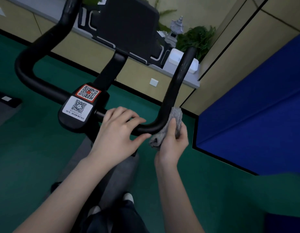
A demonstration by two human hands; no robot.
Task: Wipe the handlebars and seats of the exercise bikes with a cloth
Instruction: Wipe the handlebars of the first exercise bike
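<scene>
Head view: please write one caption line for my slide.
Right hand presses a grey cloth against the bend of the black handlebar while the left hand rests on it.

Two QR stickers, no text that can be read

On the handlebar hub (82, 113), left of centre in the frame, sit a red-bordered QR sticker (88, 93) and, just below it, a white QR sticker (78, 107). The small print lines under the white sticker's code are too blurred to read.
</scene>
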